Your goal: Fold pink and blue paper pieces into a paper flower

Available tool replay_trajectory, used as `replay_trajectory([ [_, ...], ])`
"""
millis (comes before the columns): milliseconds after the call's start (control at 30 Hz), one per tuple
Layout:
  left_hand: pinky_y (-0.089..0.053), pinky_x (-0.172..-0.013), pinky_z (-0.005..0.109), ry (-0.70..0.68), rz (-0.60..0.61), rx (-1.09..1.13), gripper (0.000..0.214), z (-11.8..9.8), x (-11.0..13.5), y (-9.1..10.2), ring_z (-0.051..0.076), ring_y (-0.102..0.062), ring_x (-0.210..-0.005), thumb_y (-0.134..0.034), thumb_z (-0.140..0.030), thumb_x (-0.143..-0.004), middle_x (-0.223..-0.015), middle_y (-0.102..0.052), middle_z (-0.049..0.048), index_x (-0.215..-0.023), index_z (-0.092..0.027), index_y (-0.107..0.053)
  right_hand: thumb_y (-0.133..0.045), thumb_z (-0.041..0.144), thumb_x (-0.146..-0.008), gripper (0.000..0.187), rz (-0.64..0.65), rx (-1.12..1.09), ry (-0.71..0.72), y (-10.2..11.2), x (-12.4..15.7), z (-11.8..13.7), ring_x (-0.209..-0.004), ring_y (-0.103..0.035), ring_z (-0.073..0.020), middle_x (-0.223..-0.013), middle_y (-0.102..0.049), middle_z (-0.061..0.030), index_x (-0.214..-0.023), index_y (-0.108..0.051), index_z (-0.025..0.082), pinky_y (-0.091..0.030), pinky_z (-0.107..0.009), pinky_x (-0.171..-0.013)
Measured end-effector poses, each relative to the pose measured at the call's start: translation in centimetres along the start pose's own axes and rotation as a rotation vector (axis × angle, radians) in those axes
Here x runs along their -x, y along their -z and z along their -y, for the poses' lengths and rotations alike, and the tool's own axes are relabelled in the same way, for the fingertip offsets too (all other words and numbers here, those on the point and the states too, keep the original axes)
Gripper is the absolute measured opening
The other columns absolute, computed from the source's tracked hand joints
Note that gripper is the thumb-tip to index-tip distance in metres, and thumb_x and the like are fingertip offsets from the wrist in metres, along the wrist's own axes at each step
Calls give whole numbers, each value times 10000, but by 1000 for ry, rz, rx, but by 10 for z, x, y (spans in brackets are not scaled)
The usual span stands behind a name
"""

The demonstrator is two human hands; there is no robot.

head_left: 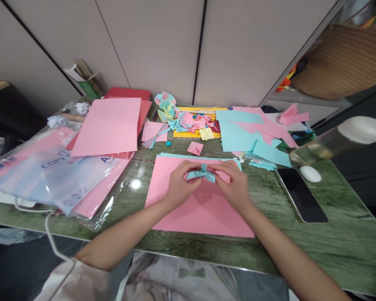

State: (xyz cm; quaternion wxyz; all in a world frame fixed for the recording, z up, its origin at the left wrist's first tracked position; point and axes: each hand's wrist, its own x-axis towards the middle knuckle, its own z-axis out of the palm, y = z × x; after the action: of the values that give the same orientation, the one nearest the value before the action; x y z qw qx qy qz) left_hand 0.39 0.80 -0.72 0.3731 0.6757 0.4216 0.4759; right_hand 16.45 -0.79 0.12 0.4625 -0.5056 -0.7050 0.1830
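Note:
Between my two hands is a small folded light-blue paper piece (209, 175), raised over a stack of paper whose top sheet is pink (203, 213). My left hand (183, 182) pinches its left side between thumb and fingers. On the other side, my right hand (233, 182) grips the right edge in the same way, and a bit of pink shows near its fingertips. A blue sheet's edge peeks out behind the pink one. Just beyond my hands lies a small folded pink paper square (195, 148).
Folded paper flowers (166, 104) and a yellow tray (178, 133) of small beads sit at the back. Blue paper scraps (238, 136), a phone (302, 194), a white mouse (310, 174) and a clear bottle (319, 146) are at right. A plastic copy-paper bag (56, 167) covers the left.

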Motion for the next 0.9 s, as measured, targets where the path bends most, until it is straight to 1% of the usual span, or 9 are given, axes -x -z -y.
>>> replay_trajectory([
  [100,-455,-724,268,-40,-3,-39,329,1,0,0,146,-562,-810,-564,-58,-651,-864,-599,29,-948,-194,-601,-490,36,-722,343,-13,29,29,2,0,1,-809,-522,-170,-823,-659,-6,-925,-656,258,-420,-347,-757],
  [400,-452,-692,247,-93,-31,-22,323,3,1,-1,127,-556,-778,-554,-17,-628,-831,-593,16,-896,-189,-607,-507,28,-674,314,-82,-28,-23,-3,4,4,-776,-521,-172,-770,-654,18,-811,-666,262,-419,-355,-758],
  [500,-454,-684,247,-96,-41,-9,316,2,2,-2,128,-555,-777,-562,-23,-632,-836,-596,20,-896,-189,-606,-518,21,-661,306,-132,-35,7,-4,6,5,-767,-517,-170,-732,-645,24,-789,-659,261,-420,-365,-772],
  [633,-457,-688,255,-104,-50,8,323,0,4,-3,133,-556,-785,-563,-13,-628,-842,-598,21,-895,-190,-603,-510,21,-661,297,-191,-38,58,-6,7,5,-734,-511,-168,-669,-629,28,-746,-654,267,-427,-358,-738],
  [800,-463,-720,270,-91,-38,13,297,0,3,-2,141,-563,-814,-570,-24,-642,-859,-602,30,-889,-185,-603,-535,61,-683,269,-161,-51,26,-6,6,2,-775,-526,-172,-734,-639,15,-816,-653,263,-439,-345,-722],
  [900,-466,-719,271,-86,-31,12,290,-1,3,-2,143,-566,-814,-574,-30,-646,-856,-606,31,-889,-186,-606,-534,62,-697,257,-160,-21,30,-5,7,3,-778,-529,-173,-738,-636,11,-813,-651,259,-438,-355,-740],
])
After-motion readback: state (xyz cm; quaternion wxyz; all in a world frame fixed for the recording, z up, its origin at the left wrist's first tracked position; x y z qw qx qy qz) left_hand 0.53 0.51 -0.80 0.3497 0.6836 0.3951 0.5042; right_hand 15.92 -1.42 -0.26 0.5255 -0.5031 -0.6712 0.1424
